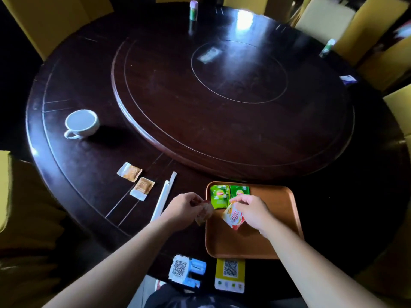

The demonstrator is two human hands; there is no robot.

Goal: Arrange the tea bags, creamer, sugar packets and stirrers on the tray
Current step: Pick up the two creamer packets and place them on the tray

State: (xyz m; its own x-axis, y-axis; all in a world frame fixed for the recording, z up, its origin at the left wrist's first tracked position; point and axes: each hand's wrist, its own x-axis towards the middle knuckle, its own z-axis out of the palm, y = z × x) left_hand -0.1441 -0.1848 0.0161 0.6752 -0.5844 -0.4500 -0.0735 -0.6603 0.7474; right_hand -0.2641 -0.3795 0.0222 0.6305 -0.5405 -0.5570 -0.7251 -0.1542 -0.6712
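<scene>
An orange-brown tray (280, 205) lies at the table's near edge. Two green tea bags (229, 195) rest side by side in its far left corner. My right hand (251, 210) hovers over the tray and grips a yellow and red creamer packet (233, 216). My left hand (184, 208) is just left of the tray's edge, pinching a small brownish packet (204, 215). Two brown sugar packets (130, 171) (142, 188) lie on the table to the left. Paper-wrapped stirrers (164, 195) lie diagonally between the sugar packets and my left hand.
A white cup (81, 123) stands at the far left on the dark round table (89, 165). A raised lazy Susan (222, 107) fills the middle. Two QR-code cards (185, 270) (230, 275) sit at the near edge. Yellow chairs ring the table; a small bottle (193, 10) stands far back.
</scene>
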